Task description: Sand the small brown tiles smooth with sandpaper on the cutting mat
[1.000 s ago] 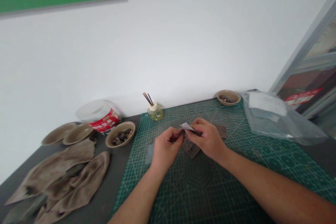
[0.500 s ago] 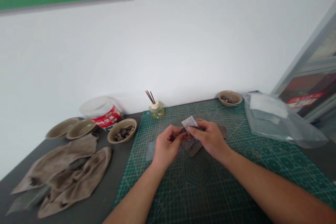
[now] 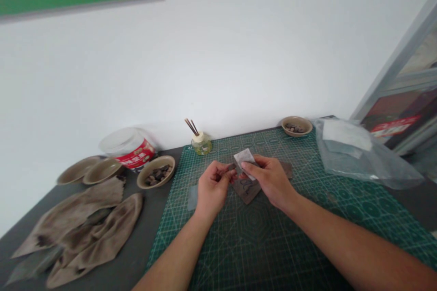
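Note:
Over the cutting mat (image 3: 256, 245), my left hand (image 3: 212, 187) pinches a small dark stone (image 3: 231, 167) between thumb and fingertips. My right hand (image 3: 271, 177) grips a folded piece of sandpaper (image 3: 244, 158), its pale backing facing up and its lower end partly under the thumb. A narrow gap separates stone and paper. Beneath both hands lies a flat grey-brown sheet (image 3: 246, 192) with dark curved marks, partly covered by the fingers. Another brownish piece (image 3: 287, 169) shows behind my right hand. Beside my left wrist is a small translucent grey sheet (image 3: 192, 198).
At left are a bowl of stones (image 3: 139, 181), two more bowls (image 3: 73, 170), a red-labelled tub (image 3: 136, 157) and crumpled brown cloths (image 3: 112, 245). A reed diffuser (image 3: 201, 144) stands by the wall. Another stone bowl (image 3: 297, 133) and a plastic bag (image 3: 375, 168) sit right.
My left hand has moved slightly left with the stone, which now shows apart from the sandpaper. More of the sandpaper is visible in my right hand. The view has shifted slightly.

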`<state>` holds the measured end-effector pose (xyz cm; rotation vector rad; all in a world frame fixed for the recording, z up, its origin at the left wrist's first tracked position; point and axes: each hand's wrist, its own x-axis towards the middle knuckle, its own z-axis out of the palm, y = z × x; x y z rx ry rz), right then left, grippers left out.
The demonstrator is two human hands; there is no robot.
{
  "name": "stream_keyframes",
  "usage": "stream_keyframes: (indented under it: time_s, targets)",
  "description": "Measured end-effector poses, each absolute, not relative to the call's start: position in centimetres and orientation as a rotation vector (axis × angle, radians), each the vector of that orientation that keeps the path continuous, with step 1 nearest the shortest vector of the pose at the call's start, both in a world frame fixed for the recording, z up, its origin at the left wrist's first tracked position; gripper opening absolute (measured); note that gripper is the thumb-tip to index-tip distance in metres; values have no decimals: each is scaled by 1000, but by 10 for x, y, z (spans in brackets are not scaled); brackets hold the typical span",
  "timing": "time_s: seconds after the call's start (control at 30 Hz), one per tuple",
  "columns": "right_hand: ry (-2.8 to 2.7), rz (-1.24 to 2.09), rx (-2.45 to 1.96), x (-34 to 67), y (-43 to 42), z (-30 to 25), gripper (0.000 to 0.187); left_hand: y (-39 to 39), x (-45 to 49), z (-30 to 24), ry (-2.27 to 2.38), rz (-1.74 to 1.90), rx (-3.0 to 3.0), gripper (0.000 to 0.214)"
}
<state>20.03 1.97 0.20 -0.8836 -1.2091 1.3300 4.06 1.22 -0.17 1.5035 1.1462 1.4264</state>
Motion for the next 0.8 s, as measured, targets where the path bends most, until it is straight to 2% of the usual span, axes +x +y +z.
stream_keyframes:
  time_s: [0.47,0.63,0.8]
  targets:
    - [-1231,1340,-837,201,16,8,21,14,34,3,1106,1474,1561,11]
    - [-1387,1115,-978,208,23,7,20,17,34,2,1066,1437,1500,21]
    - [-1606,774,-1004,212,22,13,20,19,36,0,1053,1324,1423,20]
